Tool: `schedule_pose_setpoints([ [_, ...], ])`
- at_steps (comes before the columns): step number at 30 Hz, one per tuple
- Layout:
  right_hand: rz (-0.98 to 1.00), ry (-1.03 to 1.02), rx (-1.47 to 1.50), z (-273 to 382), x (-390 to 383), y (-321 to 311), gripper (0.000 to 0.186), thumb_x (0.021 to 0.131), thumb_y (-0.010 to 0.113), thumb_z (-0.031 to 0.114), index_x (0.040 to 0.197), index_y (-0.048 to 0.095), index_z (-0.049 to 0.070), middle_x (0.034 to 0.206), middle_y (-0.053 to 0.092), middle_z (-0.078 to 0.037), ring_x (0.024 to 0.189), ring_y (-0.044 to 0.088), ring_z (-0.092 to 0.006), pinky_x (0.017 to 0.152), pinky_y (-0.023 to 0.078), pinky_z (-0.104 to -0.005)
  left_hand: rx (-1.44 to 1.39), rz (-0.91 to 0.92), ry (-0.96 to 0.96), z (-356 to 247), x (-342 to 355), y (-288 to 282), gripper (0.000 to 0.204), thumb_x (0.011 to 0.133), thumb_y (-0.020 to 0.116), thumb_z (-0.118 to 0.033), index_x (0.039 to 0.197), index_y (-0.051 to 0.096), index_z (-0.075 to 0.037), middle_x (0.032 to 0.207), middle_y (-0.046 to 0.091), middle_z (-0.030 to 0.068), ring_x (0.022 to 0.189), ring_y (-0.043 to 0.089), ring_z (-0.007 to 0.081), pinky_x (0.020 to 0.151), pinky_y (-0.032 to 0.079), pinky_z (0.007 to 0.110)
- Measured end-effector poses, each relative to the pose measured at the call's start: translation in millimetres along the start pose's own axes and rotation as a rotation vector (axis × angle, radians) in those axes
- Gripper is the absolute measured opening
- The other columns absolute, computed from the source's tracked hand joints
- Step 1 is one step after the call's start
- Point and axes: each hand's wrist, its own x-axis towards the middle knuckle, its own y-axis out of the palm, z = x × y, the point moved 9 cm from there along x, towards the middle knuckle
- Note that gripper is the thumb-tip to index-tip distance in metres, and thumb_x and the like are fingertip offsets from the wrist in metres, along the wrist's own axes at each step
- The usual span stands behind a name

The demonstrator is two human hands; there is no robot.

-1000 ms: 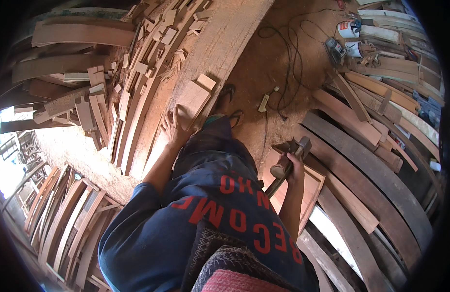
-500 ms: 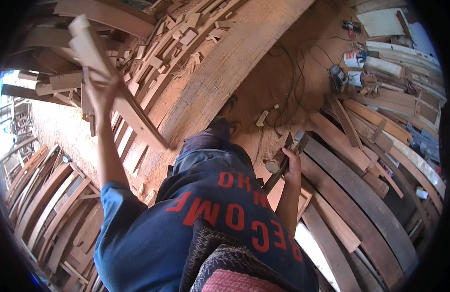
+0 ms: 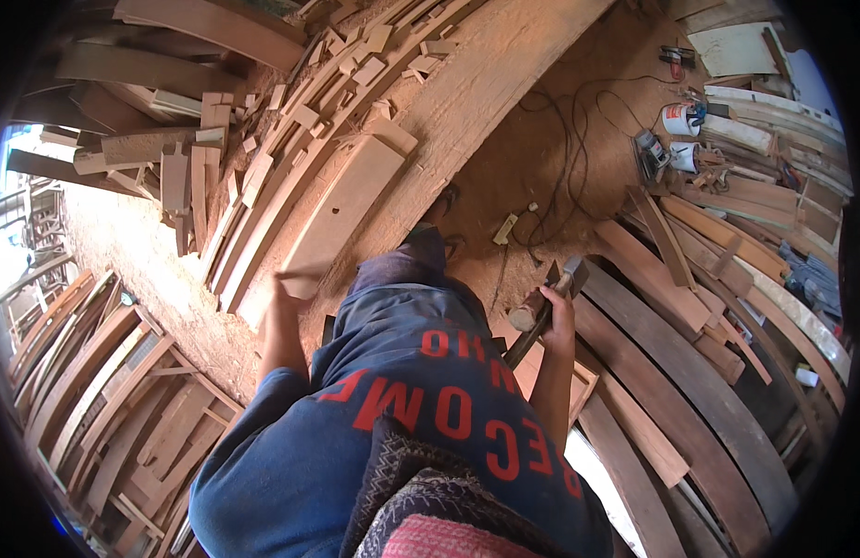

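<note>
My left hand (image 3: 289,286), slightly blurred, grips the near end of a pale wooden board (image 3: 342,205) that lies lengthwise on a broad rough plank (image 3: 467,84) at upper centre. A small dark mark or hole shows on the board's face. By my right hip, my right hand (image 3: 558,316) is closed on hand tools: a short round wooden piece (image 3: 525,314) with dark metal parts (image 3: 573,273), their exact kind hard to make out. Long strips (image 3: 263,214) with loose offcuts (image 3: 382,39) lie along the plank's left side.
Stacked timber (image 3: 160,56) fills the left, curved pieces (image 3: 105,372) the lower left, dark boards (image 3: 681,400) the right. A power tool (image 3: 648,149), white buckets (image 3: 681,119), black cords (image 3: 569,139) and a pale strip-like object (image 3: 504,229) lie on the sawdust-covered floor (image 3: 532,167).
My left hand lifted the board up and leftward half a second ago; now the board lies lower, along the plank, with my hand at its near end. My right hand still holds the tools.
</note>
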Motion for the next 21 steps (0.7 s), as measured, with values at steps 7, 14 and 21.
schedule_pose_setpoints([
  [7,0.032,0.016,-0.048,14.3,-3.4,21.0,0.02,0.09,0.065,-0.001,0.103,0.052,0.008,0.091,0.066,-0.015,0.083,0.07,-0.0289,0.073,0.062,-0.0435,1.349,-0.342,1.151,8.0,-98.9,72.7,0.115,0.081,0.08,-0.059,0.162,0.02,-0.004,0.156,0.037,0.0296,0.144,0.035,0.0482,0.121,0.03,0.051],
  [14,0.091,-0.061,-0.035,23.3,-12.6,42.8,0.021,0.09,0.066,-0.002,0.102,0.052,0.008,0.093,0.068,-0.015,0.084,0.07,-0.0289,0.077,0.062,-0.0419,1.843,0.011,1.466,41.7,-101.5,172.8,0.122,0.07,0.089,-0.049,0.161,0.022,-0.003,0.145,0.044,0.028,0.136,0.044,0.0455,0.113,0.039,0.056],
  [21,0.191,-0.146,-0.134,43.1,-46.6,63.9,0.024,0.09,0.071,0.002,0.103,0.052,0.009,0.095,0.068,-0.015,0.088,0.071,-0.027,0.078,0.061,-0.0399,1.911,0.049,1.488,50.7,-78.7,125.2,0.125,0.066,0.093,-0.045,0.161,0.022,-0.006,0.14,0.044,0.03,0.131,0.045,0.0489,0.108,0.043,0.056],
])
